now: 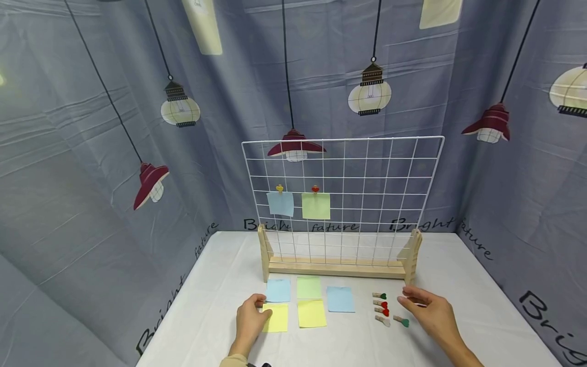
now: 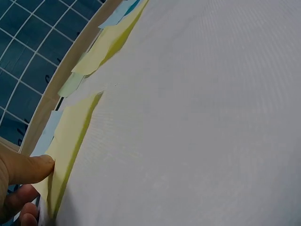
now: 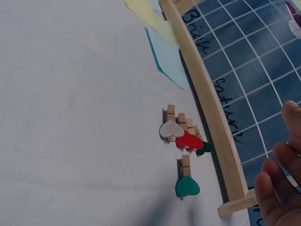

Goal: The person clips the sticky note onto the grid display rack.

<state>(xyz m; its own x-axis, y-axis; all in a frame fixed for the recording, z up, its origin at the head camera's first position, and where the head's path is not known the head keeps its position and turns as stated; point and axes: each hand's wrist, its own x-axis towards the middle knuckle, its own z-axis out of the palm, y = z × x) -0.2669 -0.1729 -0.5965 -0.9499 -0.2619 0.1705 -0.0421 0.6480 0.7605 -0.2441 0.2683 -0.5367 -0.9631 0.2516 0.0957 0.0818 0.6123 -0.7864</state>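
Observation:
My left hand (image 1: 251, 321) is at the left edge of a yellow sticky note (image 1: 277, 318). The thumb (image 2: 35, 168) lies on the note's face and the other fingers are at its edge, partly hidden; the paper bends there. A blue sticky note (image 1: 277, 291) lies just beyond it. To the right of the small clothespins, my right hand (image 1: 431, 311) hovers with loosely bent fingers and nothing in them. Nearest to it is a clothespin with a green heart (image 1: 401, 321). Beside that lie clothespins with red hearts (image 1: 381, 308), a white heart (image 1: 382, 321) and a dark green heart (image 1: 379, 295).
A white wire grid (image 1: 367, 193) stands in a wooden base (image 1: 337, 267) behind the notes. Heart clothespins hold a blue note (image 1: 281, 204) and a green note (image 1: 316, 206) on it. Another yellow note (image 1: 312, 313), a green note (image 1: 309, 288) and a blue note (image 1: 340, 299) lie on the white table.

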